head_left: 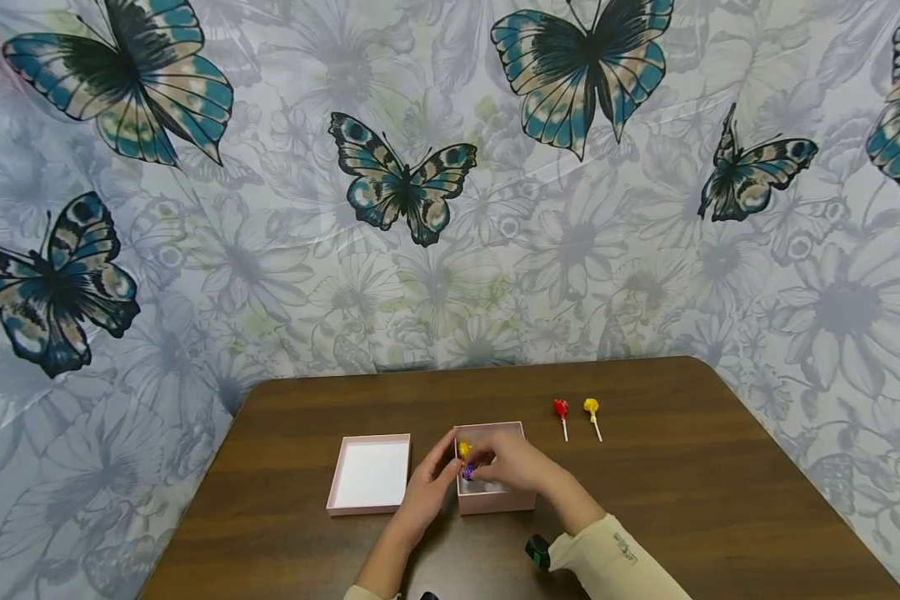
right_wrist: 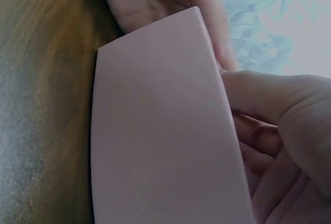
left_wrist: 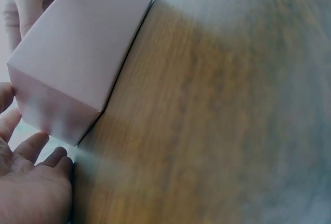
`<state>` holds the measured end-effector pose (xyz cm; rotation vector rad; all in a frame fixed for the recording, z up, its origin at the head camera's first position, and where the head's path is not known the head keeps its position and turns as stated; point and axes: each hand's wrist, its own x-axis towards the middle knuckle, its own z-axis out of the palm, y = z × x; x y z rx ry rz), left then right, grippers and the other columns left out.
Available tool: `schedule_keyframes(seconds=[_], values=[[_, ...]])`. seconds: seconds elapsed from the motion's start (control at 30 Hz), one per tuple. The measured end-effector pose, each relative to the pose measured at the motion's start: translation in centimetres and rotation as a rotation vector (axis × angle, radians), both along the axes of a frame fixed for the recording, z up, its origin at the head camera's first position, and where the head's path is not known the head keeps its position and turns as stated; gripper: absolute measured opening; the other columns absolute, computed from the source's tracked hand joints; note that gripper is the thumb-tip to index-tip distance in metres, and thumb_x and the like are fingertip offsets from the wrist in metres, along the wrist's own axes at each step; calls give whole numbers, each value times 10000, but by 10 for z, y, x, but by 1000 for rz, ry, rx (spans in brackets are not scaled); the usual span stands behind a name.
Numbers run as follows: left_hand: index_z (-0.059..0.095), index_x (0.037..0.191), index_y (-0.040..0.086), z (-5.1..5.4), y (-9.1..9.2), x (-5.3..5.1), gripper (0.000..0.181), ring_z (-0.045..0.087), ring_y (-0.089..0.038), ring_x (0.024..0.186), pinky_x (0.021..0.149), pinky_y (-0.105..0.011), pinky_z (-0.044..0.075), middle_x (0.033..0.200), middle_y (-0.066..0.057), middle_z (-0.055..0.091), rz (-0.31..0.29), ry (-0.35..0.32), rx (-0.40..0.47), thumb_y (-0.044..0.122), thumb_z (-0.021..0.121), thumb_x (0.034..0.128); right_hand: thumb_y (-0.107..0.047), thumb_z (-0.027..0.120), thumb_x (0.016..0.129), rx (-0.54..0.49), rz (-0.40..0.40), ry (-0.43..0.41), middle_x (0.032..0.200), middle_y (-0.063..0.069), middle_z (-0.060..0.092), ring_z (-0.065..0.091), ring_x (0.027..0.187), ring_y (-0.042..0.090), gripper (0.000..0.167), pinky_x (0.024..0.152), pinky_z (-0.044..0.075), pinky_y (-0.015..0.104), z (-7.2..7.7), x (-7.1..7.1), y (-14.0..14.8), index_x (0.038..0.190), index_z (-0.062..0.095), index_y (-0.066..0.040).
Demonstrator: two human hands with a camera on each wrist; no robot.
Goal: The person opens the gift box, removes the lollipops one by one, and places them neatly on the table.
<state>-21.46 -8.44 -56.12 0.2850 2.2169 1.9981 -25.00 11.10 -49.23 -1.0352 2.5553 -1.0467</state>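
While the left hand (head_left: 422, 489) sets loosely spread fingers against the left side of the pink box (head_left: 497, 502) — gripping nothing, and probably steadying it — the right hand (head_left: 515, 462) lies over the opening with its fingers bent inside. Its thumb and fingertips are at a purple sweet (head_left: 467, 472) in the box's left end, just nearer than a yellow sweet (head_left: 463, 448); whether they pinch it cannot be told, as the walls hide it from the wrist views. The box stands mouth up on the table (head_left: 300, 467), which gives access from above. Beside it, apart, the lid (head_left: 371, 473) lies white inside uppermost, presumably placed there to leave the opening free. Right of the box, a red lollipop (head_left: 561, 407) and a yellow lollipop (head_left: 591, 406) lie apart, sticks toward the person, apparently to suit the right hand.
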Motion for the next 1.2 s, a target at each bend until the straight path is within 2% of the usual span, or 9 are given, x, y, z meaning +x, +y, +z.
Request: schedule_keyframes(seconds=[0.13,0.27,0.47,0.6,0.9,1.2], values=[[365,1554,284,0,1,0,517,244,-371,1525,1206,-620,235,1645,-73,304,6,15,1,221,493,1056,-95,767,867,-66,-14,56,909,19,758,610,741,28,123,674,537,181,0,2,5,985,776,-63],[374,1552,266,0,1,1,513,250,-376,1521,1207,-613,237,1640,-85,313,11,21,3,198,491,1056,-110,767,870,-112,-68,80,949,18,762,646,801,45,144,718,569,210,0,5,9,1006,769,-63],[366,1554,276,1,1,0,515,213,-379,1533,1210,-630,204,1650,-86,288,12,-1,-5,216,490,1058,-160,756,885,-157,-235,45,994,-20,739,647,831,84,215,742,560,208,6,11,15,1094,762,-110],[363,1554,285,1,0,0,512,219,-390,1530,1202,-642,209,1650,-87,290,14,-12,-21,234,485,1060,-207,760,887,-190,-342,33,986,-59,723,636,833,91,201,747,553,190,10,14,19,1085,768,-175],[387,1541,301,1,0,0,511,240,-370,1528,1206,-628,221,1642,-58,316,32,-10,-13,232,508,1050,-176,775,869,-272,-478,16,1007,-31,734,657,878,153,193,753,553,193,20,17,30,1060,760,-202],[385,1541,307,2,0,0,531,257,-380,1521,1198,-620,253,1641,-69,318,34,-16,-7,243,535,1036,-209,762,889,-286,-633,19,1001,-6,732,669,882,134,203,765,560,238,24,17,52,1091,755,-220]])
